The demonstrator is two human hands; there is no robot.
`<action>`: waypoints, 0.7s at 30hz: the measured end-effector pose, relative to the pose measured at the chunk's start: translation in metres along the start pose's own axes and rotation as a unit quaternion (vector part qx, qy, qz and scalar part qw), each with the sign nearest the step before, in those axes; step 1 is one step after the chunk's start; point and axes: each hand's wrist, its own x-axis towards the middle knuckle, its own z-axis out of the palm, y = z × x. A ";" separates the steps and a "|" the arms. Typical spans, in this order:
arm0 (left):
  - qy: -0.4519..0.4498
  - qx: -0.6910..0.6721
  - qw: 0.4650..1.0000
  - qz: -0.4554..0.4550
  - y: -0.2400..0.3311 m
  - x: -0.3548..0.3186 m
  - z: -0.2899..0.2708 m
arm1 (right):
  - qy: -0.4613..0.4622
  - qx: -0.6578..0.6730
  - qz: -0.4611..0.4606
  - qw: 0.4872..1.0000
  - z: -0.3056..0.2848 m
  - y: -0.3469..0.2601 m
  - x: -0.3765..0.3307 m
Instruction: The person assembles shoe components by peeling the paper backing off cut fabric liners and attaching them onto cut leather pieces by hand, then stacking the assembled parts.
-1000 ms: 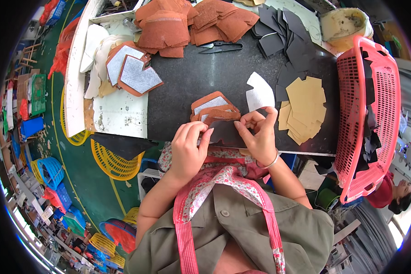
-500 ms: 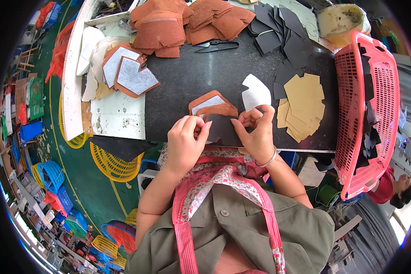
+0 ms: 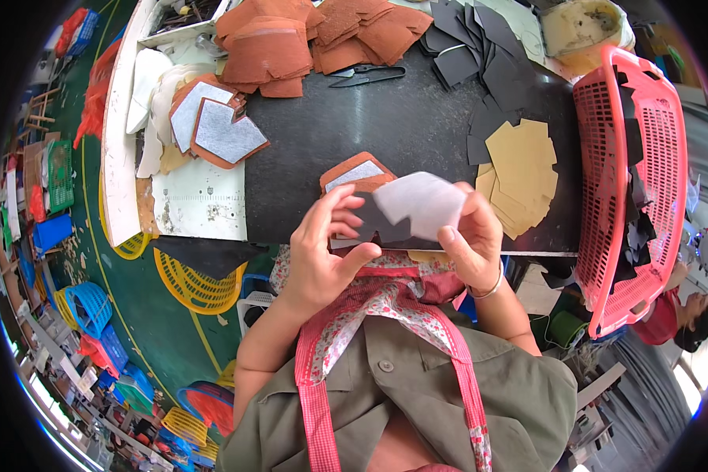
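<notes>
My right hand pinches a white notched sheet piece by its right side, thumb in front. The white piece hangs above a black notched piece, which lies near the table's front edge and is partly covered by it. My left hand is open beside the black piece, fingers and thumb spread; whether its fingertips touch the piece I cannot tell. Just beyond lies a brown piece with a pale grey backing, overlapped by the black one.
Brown piles and black pieces lie at the back, with black snips before them. Tan pieces lie right, grey-backed brown pieces left. A pink basket stands at the right edge. A person is behind it.
My right hand has raised the white piece and brought it left over the black piece, which both hands pinched before. My left hand has let go and spread its fingers.
</notes>
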 end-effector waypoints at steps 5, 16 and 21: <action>-0.088 -0.265 0.928 -0.245 0.001 0.005 -0.006 | 0.008 -0.049 0.102 0.994 0.001 0.013 0.000; -0.014 -0.011 0.987 -0.157 -0.012 0.004 0.005 | 0.019 -0.359 -0.012 0.933 0.010 0.046 -0.005; -0.005 0.071 0.994 -0.081 -0.009 0.005 0.009 | 0.004 -0.437 -0.075 0.896 0.013 0.047 -0.006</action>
